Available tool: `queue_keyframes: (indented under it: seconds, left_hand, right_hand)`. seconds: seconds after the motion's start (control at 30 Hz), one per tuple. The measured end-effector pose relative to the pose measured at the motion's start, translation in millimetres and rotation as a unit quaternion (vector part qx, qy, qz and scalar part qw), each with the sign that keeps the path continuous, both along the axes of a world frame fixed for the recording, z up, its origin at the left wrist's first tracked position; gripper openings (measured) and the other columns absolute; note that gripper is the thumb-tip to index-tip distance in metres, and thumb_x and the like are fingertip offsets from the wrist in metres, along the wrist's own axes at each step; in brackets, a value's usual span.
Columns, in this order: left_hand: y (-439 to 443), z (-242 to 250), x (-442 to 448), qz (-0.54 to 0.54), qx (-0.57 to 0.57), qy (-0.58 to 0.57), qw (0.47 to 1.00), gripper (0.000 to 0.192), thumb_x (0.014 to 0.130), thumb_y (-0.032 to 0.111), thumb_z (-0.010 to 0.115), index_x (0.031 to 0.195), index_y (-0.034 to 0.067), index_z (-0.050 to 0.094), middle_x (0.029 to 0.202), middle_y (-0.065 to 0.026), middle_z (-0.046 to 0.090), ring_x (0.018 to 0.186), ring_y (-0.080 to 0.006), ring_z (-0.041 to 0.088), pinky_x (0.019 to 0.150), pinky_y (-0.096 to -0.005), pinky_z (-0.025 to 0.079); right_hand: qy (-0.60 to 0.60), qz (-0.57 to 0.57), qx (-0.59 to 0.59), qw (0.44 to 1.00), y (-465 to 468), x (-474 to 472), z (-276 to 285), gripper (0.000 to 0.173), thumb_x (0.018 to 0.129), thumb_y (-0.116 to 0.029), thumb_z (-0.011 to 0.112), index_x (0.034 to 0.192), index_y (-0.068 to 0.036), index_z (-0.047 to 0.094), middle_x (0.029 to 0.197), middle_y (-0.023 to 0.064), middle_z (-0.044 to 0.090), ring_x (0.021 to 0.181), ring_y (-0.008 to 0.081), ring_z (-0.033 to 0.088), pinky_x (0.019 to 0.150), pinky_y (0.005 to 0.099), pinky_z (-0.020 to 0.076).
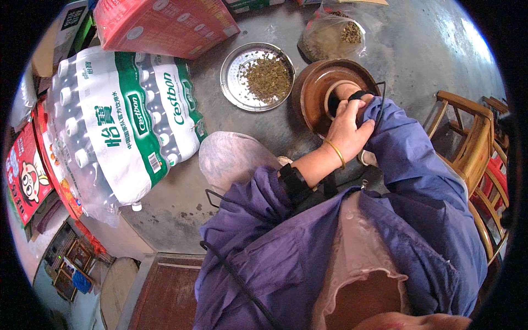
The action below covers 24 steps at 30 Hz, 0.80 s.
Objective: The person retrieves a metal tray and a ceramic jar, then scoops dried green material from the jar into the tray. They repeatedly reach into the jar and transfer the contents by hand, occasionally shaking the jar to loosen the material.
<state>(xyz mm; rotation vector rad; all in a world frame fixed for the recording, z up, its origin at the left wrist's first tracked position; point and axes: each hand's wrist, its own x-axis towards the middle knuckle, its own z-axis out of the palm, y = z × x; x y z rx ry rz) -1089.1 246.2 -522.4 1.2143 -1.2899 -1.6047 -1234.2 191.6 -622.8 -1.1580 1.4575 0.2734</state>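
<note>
A brown glazed ceramic jar (307,97) with a wide outer rim stands on the floor before me. My right hand (345,90) reaches into its round mouth, so the fingers are hidden inside. My left hand (347,131), with a gold bangle on its wrist, lies over my right wrist and grips the blue sleeve (377,109) by its cuff. Left of the jar is a round perforated metal tray (235,76) bearing a heap of chopped, dried-looking greens (270,78). Behind the jar sits a clear plastic bag (326,39) containing similar dark bits.
Shrink-wrapped packs of Cestbon water bottles (123,119) stand to the left, with a red carton (165,27) behind them. At the right are wooden chairs (474,140). My knee (235,159) juts out between the bottles and the jar, over the concrete floor (181,222).
</note>
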Motion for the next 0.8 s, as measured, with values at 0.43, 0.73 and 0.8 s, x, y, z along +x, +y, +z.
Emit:
queue_keyframes:
  seconds: [0.43, 0.73, 0.8]
  left_hand:
    - [-80, -64, 68, 0.154, 0.106, -0.054, 0.981, 0.031, 0.078, 0.015, 0.062, 0.104, -0.002, 0.057, 0.090, -0.0145, 0.063, 0.083, -0.0215, 0.061, 0.075, -0.0324, 0.049]
    - [-59, -170, 50, 0.062, 0.143, 0.046, 0.987, 0.036, 0.090, 0.020, 0.057, 0.116, -0.003, 0.052, 0.110, -0.0083, 0.058, 0.099, -0.0167, 0.054, 0.087, -0.0299, 0.043]
    - [-56, -177, 45, 0.082, 0.094, 0.013, 0.992, 0.031, 0.091, 0.021, 0.056, 0.111, -0.003, 0.056, 0.106, -0.0072, 0.059, 0.095, -0.0152, 0.055, 0.086, -0.0294, 0.044]
  right_hand:
    - [-0.004, -0.061, 0.026, 0.998, -9, 20, -18, 0.031, 0.081, -0.014, 0.056, 0.111, -0.008, 0.061, 0.109, 0.0119, 0.062, 0.097, 0.0260, 0.057, 0.088, 0.0367, 0.0412]
    - [-0.011, -0.069, 0.051, 0.996, -13, 23, -18, 0.031, 0.081, -0.016, 0.057, 0.110, -0.009, 0.063, 0.108, 0.0102, 0.063, 0.095, 0.0245, 0.058, 0.088, 0.0366, 0.0411]
    - [-0.003, -0.042, 0.026, 0.999, -15, 22, -18, 0.031, 0.081, -0.016, 0.057, 0.110, -0.009, 0.063, 0.108, 0.0098, 0.063, 0.095, 0.0242, 0.058, 0.088, 0.0366, 0.0410]
